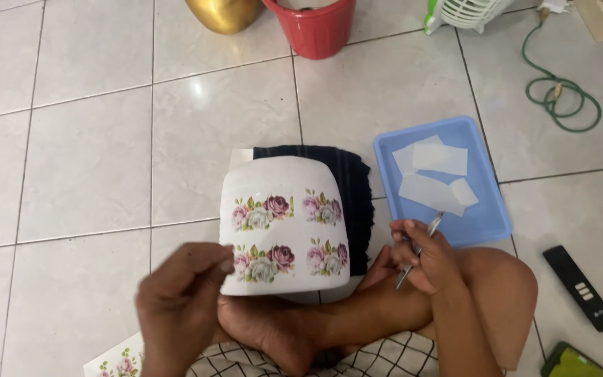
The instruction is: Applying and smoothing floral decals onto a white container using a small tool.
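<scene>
A white pot (284, 223) lies on its side on a dark cloth (354, 195), with pink and white rose decals in two rows on its wall. My left hand (183, 304) is pinched at the pot's lower left edge, fingertips touching a decal there; whether it holds anything I cannot see. My right hand (423, 255) grips metal tweezers (420, 248) just right of the pot, above my crossed legs. A blue tray (486, 223) with several white paper pieces (434, 174) sits beyond the right hand.
A red bucket (315, 28) and a gold pot (225, 14) stand at the far edge. A white fan base (465, 12) and a green coiled cord (560, 98) are at upper right. A black remote (581, 287) lies at right. A floral decal sheet (116, 363) lies near my left knee.
</scene>
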